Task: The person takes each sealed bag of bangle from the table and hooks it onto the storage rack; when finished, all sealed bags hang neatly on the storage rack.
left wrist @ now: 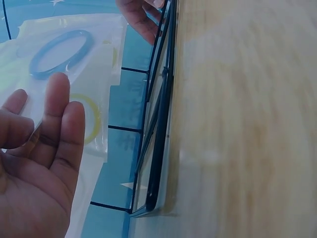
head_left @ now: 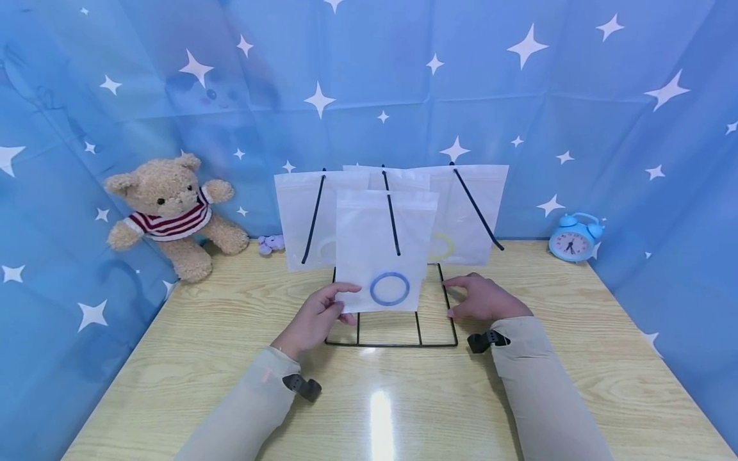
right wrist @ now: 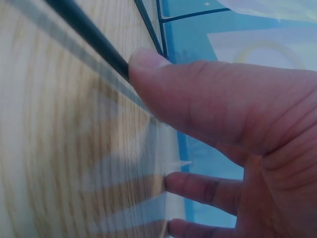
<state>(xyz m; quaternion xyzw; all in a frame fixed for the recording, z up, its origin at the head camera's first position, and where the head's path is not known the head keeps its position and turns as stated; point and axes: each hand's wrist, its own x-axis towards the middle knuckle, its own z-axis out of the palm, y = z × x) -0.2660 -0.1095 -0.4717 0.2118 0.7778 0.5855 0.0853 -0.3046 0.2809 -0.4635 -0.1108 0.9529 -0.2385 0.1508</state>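
My left hand [head_left: 316,315] pinches the lower left corner of a white translucent zip bag [head_left: 383,224] between thumb and finger. Inside that bag shows a blue ring [head_left: 389,289]; the bag hangs on the middle black prong [head_left: 393,224] of a wire rack [head_left: 392,346]. In the left wrist view the other fingers [left wrist: 58,101] stay extended beside the bag. My right hand [head_left: 487,298] touches the rack's right base bar, thumb tip [right wrist: 148,62] against it. Its lower fingers reach the tabletop in the right wrist view.
More bags hang behind: one with a yellow ring [head_left: 441,246] at right, one with a pale ring [head_left: 327,248] at left. A teddy bear [head_left: 173,218] and a small purple toy [head_left: 271,244] sit left; a blue alarm clock [head_left: 573,238] stands right. A starry curtain surrounds the wooden table [head_left: 230,320].
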